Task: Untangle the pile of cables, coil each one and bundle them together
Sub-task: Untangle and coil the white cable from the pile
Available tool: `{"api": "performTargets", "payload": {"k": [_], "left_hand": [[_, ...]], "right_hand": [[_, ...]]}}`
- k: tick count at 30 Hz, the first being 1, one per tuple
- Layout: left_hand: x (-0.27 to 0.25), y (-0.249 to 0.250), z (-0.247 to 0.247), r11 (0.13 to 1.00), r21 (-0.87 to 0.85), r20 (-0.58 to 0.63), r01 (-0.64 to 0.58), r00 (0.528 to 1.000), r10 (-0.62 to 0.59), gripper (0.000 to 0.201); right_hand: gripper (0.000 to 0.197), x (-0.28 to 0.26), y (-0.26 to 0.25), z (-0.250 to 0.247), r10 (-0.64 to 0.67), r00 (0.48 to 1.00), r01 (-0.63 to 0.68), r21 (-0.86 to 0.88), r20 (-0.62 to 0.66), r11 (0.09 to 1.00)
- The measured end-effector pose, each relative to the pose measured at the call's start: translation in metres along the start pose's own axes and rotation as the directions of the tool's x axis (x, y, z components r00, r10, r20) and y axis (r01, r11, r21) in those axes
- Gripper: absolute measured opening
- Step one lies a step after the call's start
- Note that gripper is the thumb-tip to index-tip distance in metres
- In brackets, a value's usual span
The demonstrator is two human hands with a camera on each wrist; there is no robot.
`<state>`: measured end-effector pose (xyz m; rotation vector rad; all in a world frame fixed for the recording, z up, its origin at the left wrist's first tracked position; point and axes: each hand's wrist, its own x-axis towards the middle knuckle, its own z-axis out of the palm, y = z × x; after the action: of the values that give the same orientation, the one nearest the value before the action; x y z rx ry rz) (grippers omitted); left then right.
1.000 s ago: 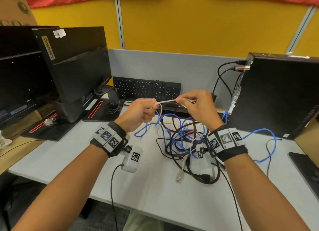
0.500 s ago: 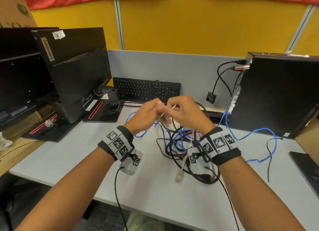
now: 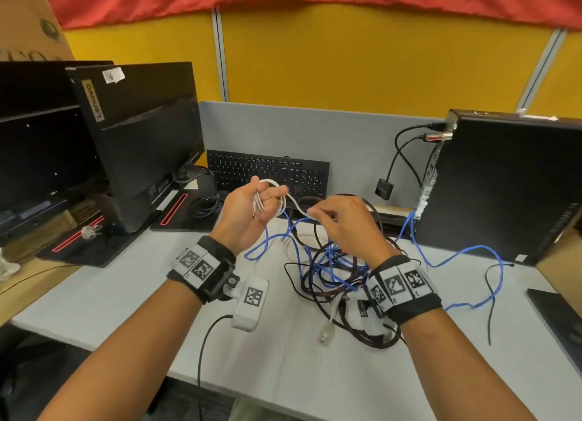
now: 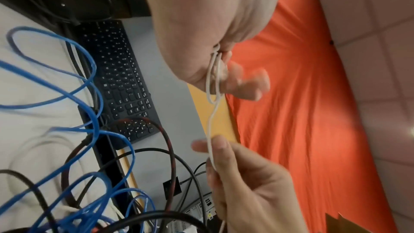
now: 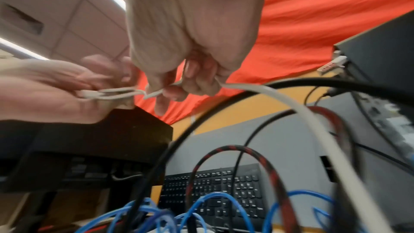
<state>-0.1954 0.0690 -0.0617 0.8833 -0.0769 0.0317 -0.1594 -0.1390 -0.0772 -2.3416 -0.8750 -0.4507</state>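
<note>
A pale grey desk [image 3: 126, 282] fills the lower half of the head view, closed off behind by a grey partition under a yellow wall and a red cloth. Nearest, both forearms reach in from the bottom corners, each wearing a wristband with printed markers. Just past the right wrist, at centre right of the frame, lies the pile of cables [image 3: 333, 272]: a blue cable [image 3: 456, 257], black leads and a red-and-black braided one looped through each other on the desk, with a clear plug [image 3: 326, 334] sticking out at the pile's near edge. Above the pile, at mid-frame, the left hand [image 3: 248, 212] is raised palm-up with its fingers curled round a few small loops of a thin white cable [image 3: 296, 205], probably so the finished turns stay stacked and cannot spring apart. The right hand [image 3: 343, 222], just beside it, pinches the same cable between thumb and fingertips a short way along; the short span between the hands looks lightly stretched, which suits feeding the next turn onto the coil. The cable's free length runs back past the right wrist camera toward the pile. By my judgement this is the first cable being coiled, with the rest untouched. Farther back, a keyboard [image 3: 267, 171] leans against the partition, a monitor [image 3: 141, 137] stands at upper left, and a black computer case [image 3: 510, 184] at right.
</note>
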Motion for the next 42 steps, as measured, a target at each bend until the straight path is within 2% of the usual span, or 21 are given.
{"api": "performTargets", "payload": {"k": [1,2,3,4,5,6,7,8,9,10,13,15,18,23,25,27,29,31,35,38,42], "left_hand": [[0.000,-0.004,0.002,1.000,-0.013,0.008,-0.025,1.000,0.025,0.040],[-0.001,-0.007,0.004,0.997,0.046,0.034,-0.061,0.998,0.059,0.040],[-0.003,-0.011,0.007,0.971,0.209,0.055,-0.116,0.993,0.107,0.038],[-0.005,-0.014,0.009,0.872,0.452,0.083,-0.187,0.982,0.168,0.035],[-0.007,-0.016,0.008,0.686,0.682,0.131,-0.255,0.965,0.228,0.035],[-0.009,-0.018,0.008,0.490,0.818,0.196,-0.300,0.947,0.254,0.036],[-0.011,-0.019,0.007,0.354,0.877,0.255,-0.326,0.938,0.234,0.036],[-0.012,-0.019,0.006,0.291,0.895,0.293,-0.337,0.938,0.184,0.036],[-0.012,-0.019,0.004,0.288,0.902,0.294,-0.321,0.946,0.136,0.036],[-0.011,-0.017,0.001,0.332,0.900,0.262,-0.282,0.960,0.103,0.035],[-0.010,-0.009,-0.005,0.569,0.816,0.116,-0.098,0.993,0.005,0.041],[-0.010,-0.002,-0.011,0.646,0.762,0.130,-0.044,0.988,-0.086,0.043],[-0.011,0.007,-0.020,0.656,0.748,0.251,-0.095,0.956,-0.149,0.046],[-0.010,0.009,-0.034,0.681,0.724,0.216,-0.106,0.973,-0.078,0.041],[-0.010,-0.001,-0.029,0.684,0.721,0.206,-0.112,0.977,-0.057,0.039],[-0.012,-0.014,-0.019,0.689,0.715,0.189,-0.118,0.982,-0.028,0.038],[-0.013,-0.027,-0.007,0.673,0.723,0.179,-0.154,0.983,0.033,0.038],[-0.013,-0.035,0.002,0.628,0.750,0.165,-0.209,0.978,0.128,0.038],[-0.010,-0.041,0.004,0.479,0.840,0.126,-0.256,0.949,0.288,0.038],[-0.008,-0.047,0.002,0.503,0.831,0.123,-0.239,0.960,0.252,0.040],[-0.005,-0.055,0.003,0.510,0.830,0.124,-0.227,0.966,0.228,0.038]], "right_hand": [[0.026,0.000,-0.008,0.004,-0.041,0.998,0.044,-0.059,0.040,0.997],[0.024,-0.001,-0.017,0.008,-0.090,0.993,0.098,-0.102,0.076,0.990],[0.021,0.000,-0.025,0.011,-0.136,0.986,0.147,-0.106,0.100,0.984],[0.016,0.001,-0.030,0.012,-0.170,0.979,0.179,-0.075,0.112,0.981],[0.013,0.003,-0.033,0.011,-0.186,0.975,0.192,-0.035,0.118,0.981],[0.012,0.005,-0.034,0.008,-0.183,0.976,0.185,-0.010,0.122,0.983],[0.012,0.007,-0.035,0.005,-0.163,0.980,0.164,0.004,0.116,0.986],[0.012,0.008,-0.033,0.000,-0.137,0.986,0.136,0.021,0.093,0.990],[0.013,0.009,-0.031,-0.004,-0.111,0.993,0.108,0.057,0.049,0.993],[0.013,0.010,-0.029,-0.009,-0.085,0.996,0.085,0.104,-0.007,0.991],[0.009,0.011,-0.019,-0.024,-0.027,0.991,0.045,0.139,-0.128,0.989],[0.013,0.010,-0.009,-0.031,-0.005,0.990,0.016,0.083,-0.139,0.996],[0.018,0.010,0.007,-0.038,0.051,0.986,-0.057,-0.037,-0.158,0.998],[0.017,0.005,0.017,-0.034,0.100,0.960,-0.153,-0.193,-0.261,0.969],[0.016,0.005,0.008,-0.024,0.127,0.934,-0.174,-0.113,-0.333,0.978],[0.015,0.008,-0.003,-0.013,0.191,0.904,-0.158,0.118,-0.383,0.980],[0.016,0.011,-0.011,-0.006,0.270,0.897,-0.166,0.301,-0.350,0.939],[0.018,0.013,-0.013,-0.002,0.325,0.910,-0.199,0.416,-0.257,0.887],[0.020,0.013,-0.010,-0.001,0.380,0.923,-0.272,0.583,-0.068,0.766],[0.023,0.011,-0.006,0.000,0.405,0.914,-0.317,0.648,0.013,0.693],[0.021,0.008,-0.004,0.004,0.409,0.906,-0.380,0.636,0.110,0.671]]}}
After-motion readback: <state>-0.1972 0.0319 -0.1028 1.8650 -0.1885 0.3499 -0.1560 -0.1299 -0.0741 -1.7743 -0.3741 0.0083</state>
